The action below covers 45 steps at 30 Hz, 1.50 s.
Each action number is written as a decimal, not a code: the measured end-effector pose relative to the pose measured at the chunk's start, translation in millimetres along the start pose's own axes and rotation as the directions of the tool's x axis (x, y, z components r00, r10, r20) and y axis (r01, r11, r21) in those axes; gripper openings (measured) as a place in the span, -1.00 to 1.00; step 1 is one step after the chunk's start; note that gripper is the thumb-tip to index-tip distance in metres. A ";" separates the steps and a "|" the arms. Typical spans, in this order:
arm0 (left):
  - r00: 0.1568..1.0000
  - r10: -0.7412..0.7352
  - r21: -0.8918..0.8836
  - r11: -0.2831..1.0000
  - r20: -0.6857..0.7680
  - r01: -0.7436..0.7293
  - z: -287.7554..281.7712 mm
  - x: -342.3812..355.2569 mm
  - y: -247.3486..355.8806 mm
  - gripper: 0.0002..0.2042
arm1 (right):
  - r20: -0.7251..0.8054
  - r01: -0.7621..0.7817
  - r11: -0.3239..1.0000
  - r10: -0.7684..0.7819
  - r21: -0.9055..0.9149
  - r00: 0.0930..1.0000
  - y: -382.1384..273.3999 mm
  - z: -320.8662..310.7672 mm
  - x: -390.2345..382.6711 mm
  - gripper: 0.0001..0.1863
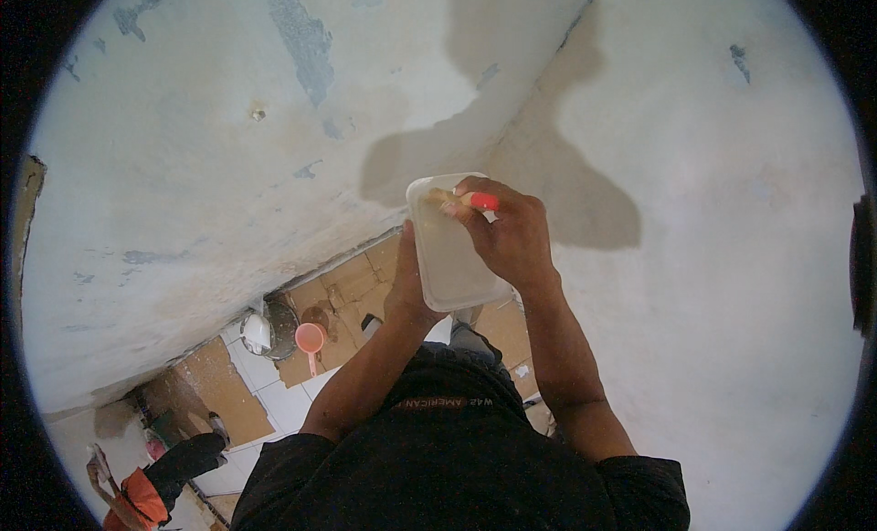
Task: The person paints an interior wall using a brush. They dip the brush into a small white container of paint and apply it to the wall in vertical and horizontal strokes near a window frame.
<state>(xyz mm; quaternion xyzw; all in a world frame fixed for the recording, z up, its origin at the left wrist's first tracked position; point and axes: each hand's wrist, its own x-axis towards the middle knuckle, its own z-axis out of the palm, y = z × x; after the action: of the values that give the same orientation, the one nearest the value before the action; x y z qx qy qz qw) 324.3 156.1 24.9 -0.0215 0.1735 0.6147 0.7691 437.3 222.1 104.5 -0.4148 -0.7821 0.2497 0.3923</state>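
A white rectangular plastic tub (449, 252) is held up in front of a wall corner, with my left hand (405, 284) gripping it from beneath at its left side. My right hand (510, 234) reaches over the tub's top rim, closed on a brush with a red handle (482, 201). The brush's pale bristles (442, 200) rest inside the tub at its upper end. The tub's inside looks coated with a pale liquid. My forearms come up from a black shirt at the bottom of the view.
Two pale plastered walls (210, 166) meet at a corner (539, 84) right behind the tub. Far below lie cardboard sheets (356, 289) on white floor tiles, a white bucket (258, 334) and a pink scoop (311, 338). Another person in orange (137, 494) crouches at lower left.
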 end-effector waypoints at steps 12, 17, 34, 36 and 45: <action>1.000 0.022 0.023 0.999 -0.008 -0.022 -6.4 4.7 1.5 -0.34 | -0.144 -0.096 0.984 0.074 -0.152 0.987 0.6 1.2 -6.7 -0.83; 1.000 0.006 0.005 1.000 0.002 -0.006 -9.4 9.1 -0.5 -0.32 | -0.123 -0.155 0.968 0.132 -0.196 0.984 -10.4 -6.1 -13.9 -0.83; 1.000 0.001 0.118 0.993 0.017 -0.003 -10.4 20.4 -3.6 -0.18 | 0.005 -0.261 0.961 0.262 -0.091 0.965 -32.9 -22.2 -42.6 -0.80; 1.000 -0.004 0.085 0.996 -0.017 0.006 3.1 16.7 -3.6 -0.34 | 0.028 -0.259 0.962 0.263 -0.089 0.965 -35.6 -24.1 -43.9 -0.80; 0.981 0.191 0.357 0.915 0.034 -0.190 -23.3 27.2 -10.1 -0.53 | 0.063 -0.168 0.983 0.172 -0.072 0.983 -52.1 -31.2 -43.9 -0.80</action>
<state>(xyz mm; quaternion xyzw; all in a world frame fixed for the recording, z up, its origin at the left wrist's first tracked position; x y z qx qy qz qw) 333.3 173.4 -6.8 0.1356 0.2843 0.6446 0.6966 454.6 159.3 141.7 -0.4841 -0.7648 0.2703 0.3281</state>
